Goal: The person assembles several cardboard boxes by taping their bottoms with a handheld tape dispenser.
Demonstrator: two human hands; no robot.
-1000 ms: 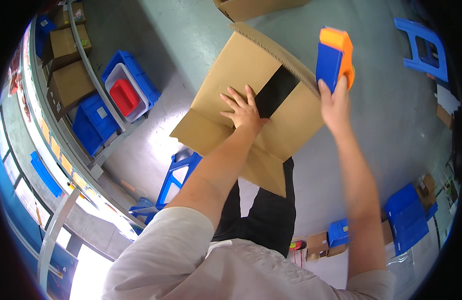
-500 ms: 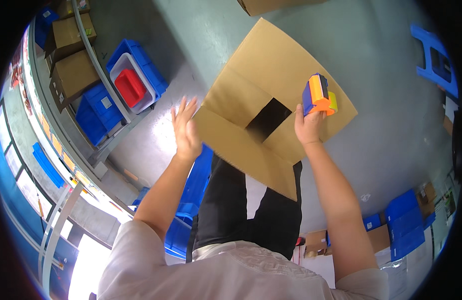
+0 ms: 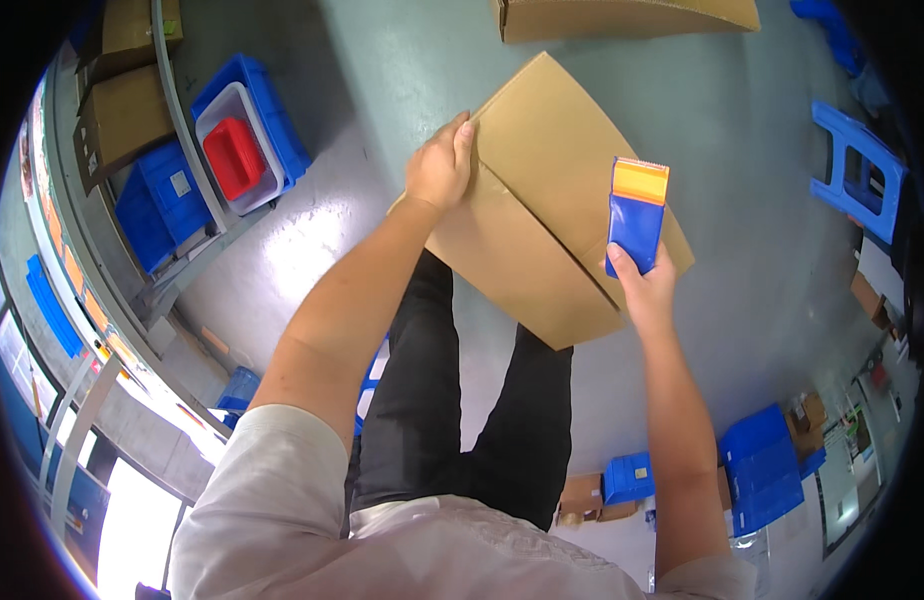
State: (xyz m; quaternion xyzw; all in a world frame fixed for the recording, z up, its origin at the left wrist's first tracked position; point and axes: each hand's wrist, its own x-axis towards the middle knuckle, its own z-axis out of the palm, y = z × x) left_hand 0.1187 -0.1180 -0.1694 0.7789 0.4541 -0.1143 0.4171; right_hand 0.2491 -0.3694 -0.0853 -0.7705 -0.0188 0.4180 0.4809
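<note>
A brown cardboard box [image 3: 547,140] is in front of my legs. Two of its flaps lie folded over, with a narrow dark gap running slantwise between them. At its upper left edge my left hand [image 3: 444,168] is closed, thumb on the cardboard and fingers round the side. In my right hand [image 3: 646,288] I grip a packing tape dispenser [image 3: 637,218], blue at the handle end and orange near its toothed edge. The dispenser is over the right-hand flap; whether it touches the cardboard I cannot tell. My right hand covers its lower end.
Another cardboard box [image 3: 622,18] lies on the floor beyond. On the left, a shelf rack holds cartons [image 3: 127,115] and a blue bin [image 3: 162,205]; beside it is a red tray [image 3: 234,158] inside a white tub. A blue stool [image 3: 857,165] stands at the right.
The box's flaps have been folded over, hiding its inside. My left hand has moved from open air onto the box's edge. The tape dispenser has turned and come lower.
</note>
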